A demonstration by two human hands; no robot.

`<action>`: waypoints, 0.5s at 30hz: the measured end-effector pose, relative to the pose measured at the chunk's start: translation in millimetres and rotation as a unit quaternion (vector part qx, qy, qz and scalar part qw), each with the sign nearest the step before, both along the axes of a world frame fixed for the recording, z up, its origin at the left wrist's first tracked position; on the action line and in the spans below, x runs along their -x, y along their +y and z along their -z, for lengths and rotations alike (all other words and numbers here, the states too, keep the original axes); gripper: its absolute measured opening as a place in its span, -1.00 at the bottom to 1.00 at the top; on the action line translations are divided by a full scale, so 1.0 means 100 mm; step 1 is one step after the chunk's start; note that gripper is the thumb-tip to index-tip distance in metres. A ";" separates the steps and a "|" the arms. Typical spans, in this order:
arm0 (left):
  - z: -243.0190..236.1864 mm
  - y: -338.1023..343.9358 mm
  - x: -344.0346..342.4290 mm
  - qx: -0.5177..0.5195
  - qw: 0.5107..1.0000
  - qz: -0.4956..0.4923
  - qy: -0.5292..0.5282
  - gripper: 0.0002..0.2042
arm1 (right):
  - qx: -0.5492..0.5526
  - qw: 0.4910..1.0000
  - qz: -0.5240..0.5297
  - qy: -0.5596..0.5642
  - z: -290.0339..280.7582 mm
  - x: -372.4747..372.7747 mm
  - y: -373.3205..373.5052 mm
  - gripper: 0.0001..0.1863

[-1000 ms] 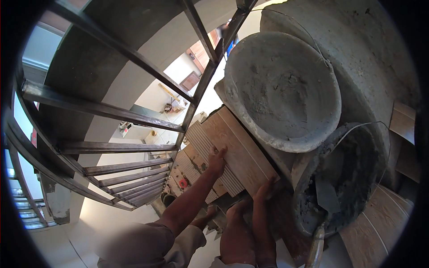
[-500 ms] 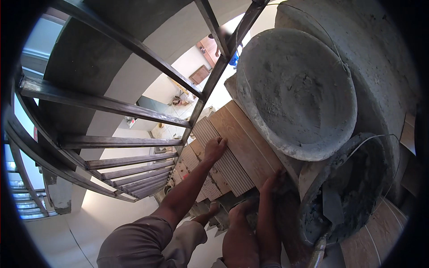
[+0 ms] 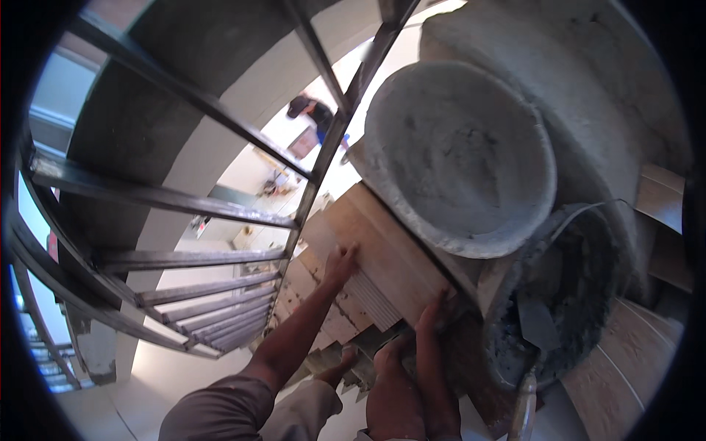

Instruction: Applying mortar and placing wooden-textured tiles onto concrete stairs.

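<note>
Short taupe sleeve [image 3: 224,408], beige shorts [image 3: 303,410] — loose-fitting

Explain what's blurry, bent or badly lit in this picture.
Head view: the metal railing looks bowed, probably by the fisheye lens; head view: left hand and tile softly blurred; head view: background beyond the railing washed out, the lower-right bucket shadowed inside.

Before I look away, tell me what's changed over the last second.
The co-worker below has moved left in the picture, toward the brown panel. The view shifted and blurred, so I can't tell if the tile slid. The left hand and right hand stay on it; the trowel stays in its bucket.
</note>
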State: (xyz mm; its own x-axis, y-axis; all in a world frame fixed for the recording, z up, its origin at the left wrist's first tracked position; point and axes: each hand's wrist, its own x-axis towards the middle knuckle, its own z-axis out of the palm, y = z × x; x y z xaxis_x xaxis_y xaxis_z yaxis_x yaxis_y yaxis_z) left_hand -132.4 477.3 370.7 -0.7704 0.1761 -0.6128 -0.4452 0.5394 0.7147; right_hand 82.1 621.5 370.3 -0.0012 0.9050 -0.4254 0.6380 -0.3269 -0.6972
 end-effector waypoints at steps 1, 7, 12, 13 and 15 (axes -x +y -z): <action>-0.20 0.03 -0.15 0.008 1.000 -0.014 -0.025 -0.53 | -0.016 1.000 0.015 -0.001 -0.10 -0.12 -0.05 -0.31; -1.02 -0.42 -0.87 -0.236 0.946 -0.145 -0.168 -0.42 | -0.058 0.971 -0.059 0.224 -1.82 -0.38 -0.26 -0.43; -2.00 -0.45 -1.22 -0.265 0.875 -0.197 -0.353 -0.12 | -0.110 0.869 -0.476 0.082 -3.55 -0.42 -0.44 -0.60; -2.42 -0.47 -1.20 -0.361 0.843 -0.185 -0.352 -0.05 | -0.156 0.796 -0.576 0.102 -3.76 -0.37 -0.52 -0.60; -2.74 -0.59 -1.22 -0.455 0.798 -0.169 -0.357 0.02 | -0.131 0.767 -0.622 0.095 -4.33 -0.34 -0.79 -0.59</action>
State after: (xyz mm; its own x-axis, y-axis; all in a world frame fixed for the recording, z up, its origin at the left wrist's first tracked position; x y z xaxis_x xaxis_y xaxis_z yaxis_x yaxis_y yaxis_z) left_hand -10.4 418.7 644.6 -0.3802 0.6539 -0.6541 -0.9242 -0.2960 0.2413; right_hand 116.1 542.3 802.8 -0.9712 0.2087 -0.1149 0.2220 0.6182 -0.7540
